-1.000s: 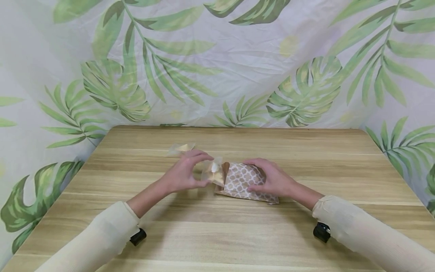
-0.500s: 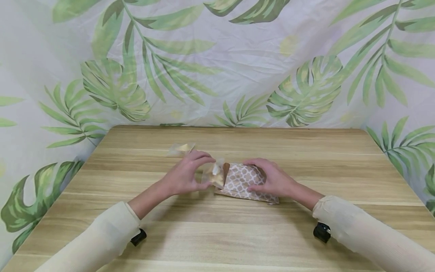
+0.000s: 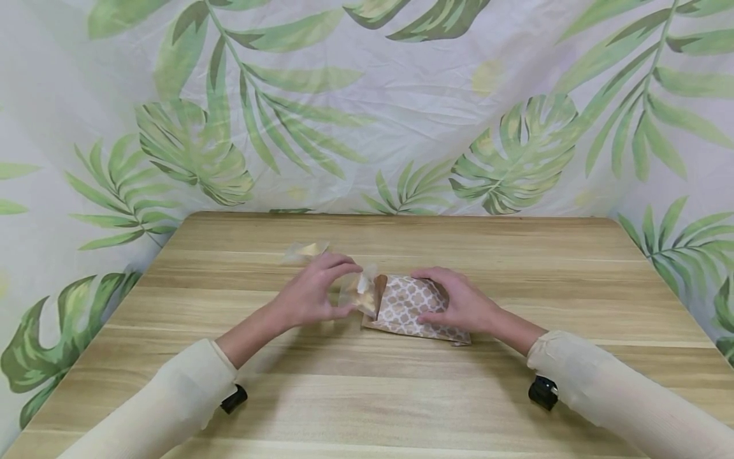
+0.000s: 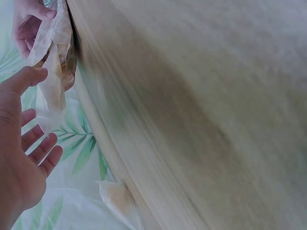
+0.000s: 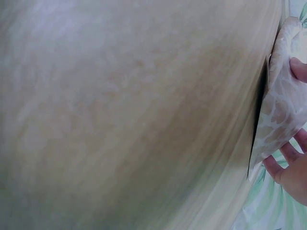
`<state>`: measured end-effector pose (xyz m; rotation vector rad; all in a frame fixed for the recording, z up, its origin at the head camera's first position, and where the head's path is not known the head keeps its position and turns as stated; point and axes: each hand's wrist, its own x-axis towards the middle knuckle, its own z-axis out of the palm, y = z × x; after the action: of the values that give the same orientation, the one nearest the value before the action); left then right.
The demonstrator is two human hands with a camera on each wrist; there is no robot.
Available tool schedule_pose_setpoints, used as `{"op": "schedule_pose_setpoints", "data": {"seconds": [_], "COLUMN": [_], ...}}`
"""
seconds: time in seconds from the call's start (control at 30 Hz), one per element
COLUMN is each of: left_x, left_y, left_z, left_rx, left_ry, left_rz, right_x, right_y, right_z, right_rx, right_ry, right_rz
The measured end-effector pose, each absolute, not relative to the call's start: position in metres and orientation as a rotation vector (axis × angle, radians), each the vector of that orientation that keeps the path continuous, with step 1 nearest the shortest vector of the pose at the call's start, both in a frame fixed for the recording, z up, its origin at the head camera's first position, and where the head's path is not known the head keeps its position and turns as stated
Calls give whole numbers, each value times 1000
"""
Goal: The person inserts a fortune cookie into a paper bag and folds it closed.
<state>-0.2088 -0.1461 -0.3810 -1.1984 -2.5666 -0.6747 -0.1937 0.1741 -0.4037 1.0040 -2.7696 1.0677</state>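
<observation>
My left hand (image 3: 312, 290) holds a small clear packet (image 3: 358, 293) with a yellow-tan piece inside, its thumb and fingers at opposite edges of the packet. The packet overlaps the open left end of a brown paper bag (image 3: 410, 303) with a white lattice print, which lies on its side on the table. Around the bag's other end, my right hand (image 3: 461, 303) grips with thumb near and fingers far. In the left wrist view, the packet (image 4: 50, 96) stands partly at the bag's mouth. The right wrist view has the bag (image 5: 280, 110) between thumb and fingers.
A second clear packet (image 3: 306, 252) with a similar tan piece lies on the wooden table (image 3: 367, 401), just beyond my left hand. Behind the table's far edge hangs a leaf-print cloth (image 3: 413, 102).
The packet in my left hand dips slightly and rises again at the bag's mouth. My right hand and the bag stay in place.
</observation>
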Motion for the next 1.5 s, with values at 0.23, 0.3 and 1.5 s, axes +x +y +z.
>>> {"op": "schedule_pose_setpoints", "data": {"seconds": [0.23,0.3,1.5], "left_x": [-205,-204,-210], "left_y": [-144,-144,-126], "left_z": [-383,-384,-388], "left_rx": [-1238,-1258,-1423], "left_ry": [-2556,-2537,-2550], "left_rz": [-592,-574,-671], "right_x": [-193,-193,-194], "right_y": [175,175,173], "right_z": [-404,-404,-403], "right_rx": [1001,1003,1029], "right_ry": [-2761,-2759,-2749], "right_rz": [1065,1068,1076]}}
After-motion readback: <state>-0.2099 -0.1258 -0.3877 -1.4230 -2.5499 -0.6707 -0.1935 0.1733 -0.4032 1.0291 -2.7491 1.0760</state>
